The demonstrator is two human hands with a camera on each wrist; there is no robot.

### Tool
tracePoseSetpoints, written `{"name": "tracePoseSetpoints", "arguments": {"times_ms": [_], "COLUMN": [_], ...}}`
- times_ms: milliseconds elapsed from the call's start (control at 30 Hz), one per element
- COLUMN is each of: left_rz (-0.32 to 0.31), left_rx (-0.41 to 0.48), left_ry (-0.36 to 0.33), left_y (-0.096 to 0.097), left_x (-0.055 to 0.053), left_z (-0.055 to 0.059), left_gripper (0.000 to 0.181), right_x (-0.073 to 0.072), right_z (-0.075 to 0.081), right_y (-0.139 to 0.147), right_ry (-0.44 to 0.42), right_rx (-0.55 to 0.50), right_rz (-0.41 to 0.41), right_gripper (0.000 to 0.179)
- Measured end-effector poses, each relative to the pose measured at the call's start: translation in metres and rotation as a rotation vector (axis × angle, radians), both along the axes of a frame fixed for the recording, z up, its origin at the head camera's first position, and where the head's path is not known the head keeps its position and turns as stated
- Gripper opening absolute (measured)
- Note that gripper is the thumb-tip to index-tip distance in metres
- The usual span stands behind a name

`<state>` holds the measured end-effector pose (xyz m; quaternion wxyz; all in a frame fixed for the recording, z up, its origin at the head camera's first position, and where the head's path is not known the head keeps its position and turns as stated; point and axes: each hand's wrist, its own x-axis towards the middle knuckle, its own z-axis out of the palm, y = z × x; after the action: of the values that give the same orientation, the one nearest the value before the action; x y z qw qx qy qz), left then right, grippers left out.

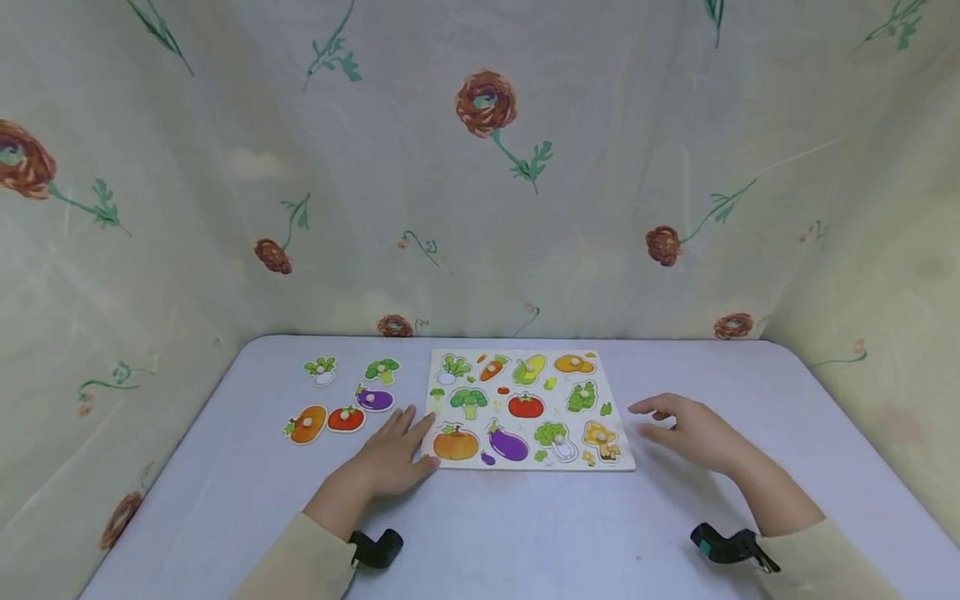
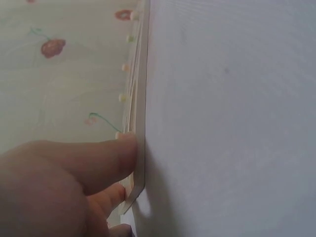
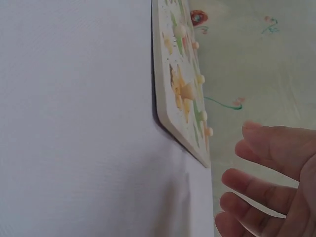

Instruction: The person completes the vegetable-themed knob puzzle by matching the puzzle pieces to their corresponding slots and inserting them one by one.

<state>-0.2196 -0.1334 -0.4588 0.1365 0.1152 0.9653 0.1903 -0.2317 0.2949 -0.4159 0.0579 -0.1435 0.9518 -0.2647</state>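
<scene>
A white vegetable puzzle board [image 1: 491,465] lies at the middle of the table. My left hand [image 1: 393,454] touches its left edge and near corner, the fingers fairly straight; in the left wrist view the thumb [image 2: 106,160] rests against the board's edge. My right hand [image 1: 697,433] hovers just right of the board, apart from it, fingers loosely bent and holding nothing. Knobbed pieces such as the mushroom [image 1: 602,440], the corn [image 1: 529,370] and the carrot [image 1: 492,368] sit in the board. The right wrist view shows the same board [image 3: 163,94] side-on.
Left of the board lie several loose pieces: a white radish [image 1: 322,371], a broccoli [image 1: 382,371], an eggplant [image 1: 377,400], a tomato [image 1: 346,419] and a pumpkin [image 1: 306,425]. A flowered cloth [image 1: 585,167] rises behind and beside the white table [image 1: 525,542].
</scene>
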Motion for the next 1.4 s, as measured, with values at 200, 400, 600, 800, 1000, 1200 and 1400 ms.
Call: {"name": "tracePoseSetpoints", "arguments": {"times_ms": [200,400,600,800,1000,1200,1400], "left_rz": [-0.004,-0.005,-0.012,-0.011,0.005,0.016,0.017], "left_rx": [-0.011,-0.011,-0.018,-0.032,-0.041,-0.037,-0.006], "left_ry": [0.001,-0.004,0.000,0.018,0.042,0.053,0.064], "left_y": [0.001,0.001,0.002,0.002,0.001,0.000,-0.001], "left_x": [-0.001,-0.001,0.000,0.001,0.000,-0.001,-0.001], "left_z": [0.000,0.001,0.003,0.004,0.003,0.002,0.004], "left_gripper": [0.073,0.073,0.073,0.073,0.073,0.073,0.070], "right_x": [-0.001,-0.001,-0.001,-0.002,-0.002,-0.001,0.000], "right_z": [-0.015,-0.025,-0.029,-0.033,-0.034,-0.033,-0.032], "right_y": [0.002,0.001,0.000,0.000,0.000,-0.001,-0.001], "right_ry": [-0.064,-0.044,-0.025,0.017,-0.003,-0.021,-0.018], "right_rx": [-0.005,-0.041,-0.035,-0.010,0.002,0.010,0.012], "right_rz": [-0.022,0.076,0.129,0.172,0.165,0.145,0.144], "right_gripper": [0.039,0.048,0.051,0.054,0.055,0.056,0.056]}}
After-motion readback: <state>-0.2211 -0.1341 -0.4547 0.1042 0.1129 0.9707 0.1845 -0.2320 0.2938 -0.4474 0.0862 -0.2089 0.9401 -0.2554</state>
